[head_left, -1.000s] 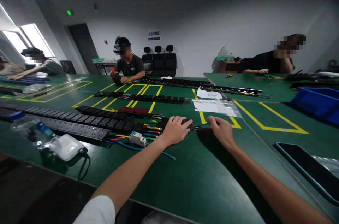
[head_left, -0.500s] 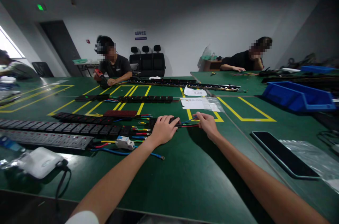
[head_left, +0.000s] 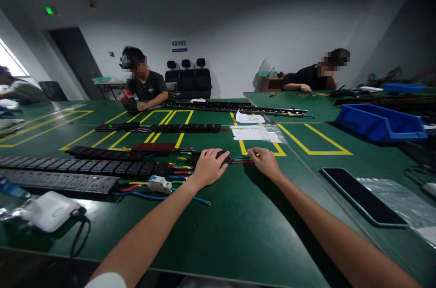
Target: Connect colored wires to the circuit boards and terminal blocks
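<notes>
1. Left hand (head_left: 209,167) covers a black block (head_left: 195,157) on the green table (head_left: 218,233); how firmly it grips, I can't tell.
2. Right hand (head_left: 265,161) pinches wires (head_left: 240,160) running from the block's right end.
3. Power strips (head_left: 64,182) crowd leftward; tabletop stretches nearer and rightward, phone (head_left: 363,197) well apart.

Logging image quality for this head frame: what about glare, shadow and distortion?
Head view: glare on the green table near the white device; head view: window washed out; head view: dark shadow below the right hand; head view: door leans, suggesting wide-angle distortion.
</notes>
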`<action>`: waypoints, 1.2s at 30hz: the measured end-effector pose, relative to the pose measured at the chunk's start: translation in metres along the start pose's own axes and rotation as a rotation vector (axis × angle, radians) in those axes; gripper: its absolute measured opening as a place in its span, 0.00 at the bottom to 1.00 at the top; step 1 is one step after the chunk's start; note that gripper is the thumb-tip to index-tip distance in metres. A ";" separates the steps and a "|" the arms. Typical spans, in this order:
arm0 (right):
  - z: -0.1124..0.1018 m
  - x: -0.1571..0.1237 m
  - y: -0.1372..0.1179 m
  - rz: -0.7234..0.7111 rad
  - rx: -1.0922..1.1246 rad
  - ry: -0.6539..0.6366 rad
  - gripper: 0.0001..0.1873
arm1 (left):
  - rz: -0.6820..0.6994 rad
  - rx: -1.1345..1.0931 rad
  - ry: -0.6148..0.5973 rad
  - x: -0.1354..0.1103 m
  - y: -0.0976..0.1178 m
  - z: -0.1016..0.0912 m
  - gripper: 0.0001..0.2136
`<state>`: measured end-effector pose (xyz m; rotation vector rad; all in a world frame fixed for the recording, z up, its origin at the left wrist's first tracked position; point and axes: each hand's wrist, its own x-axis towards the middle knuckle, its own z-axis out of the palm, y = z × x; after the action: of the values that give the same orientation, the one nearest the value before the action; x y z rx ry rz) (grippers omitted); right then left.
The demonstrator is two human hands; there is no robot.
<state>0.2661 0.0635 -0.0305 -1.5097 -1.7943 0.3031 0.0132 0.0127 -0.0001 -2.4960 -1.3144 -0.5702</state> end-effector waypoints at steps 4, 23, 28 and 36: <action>-0.001 -0.001 -0.004 0.029 -0.002 0.007 0.22 | 0.005 0.004 0.011 0.000 0.000 0.000 0.20; -0.003 -0.001 -0.030 0.363 1.021 0.017 0.30 | -0.116 -0.026 0.109 0.000 -0.002 0.000 0.22; -0.007 0.001 -0.028 0.334 0.910 0.082 0.33 | -0.094 -0.054 0.131 0.000 -0.003 0.000 0.23; -0.018 0.009 -0.005 0.032 0.185 0.199 0.29 | -0.037 -0.030 0.147 0.000 -0.003 -0.001 0.26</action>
<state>0.2748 0.0650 -0.0120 -1.3884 -1.5438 0.3144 0.0104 0.0138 0.0008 -2.4057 -1.3080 -0.7716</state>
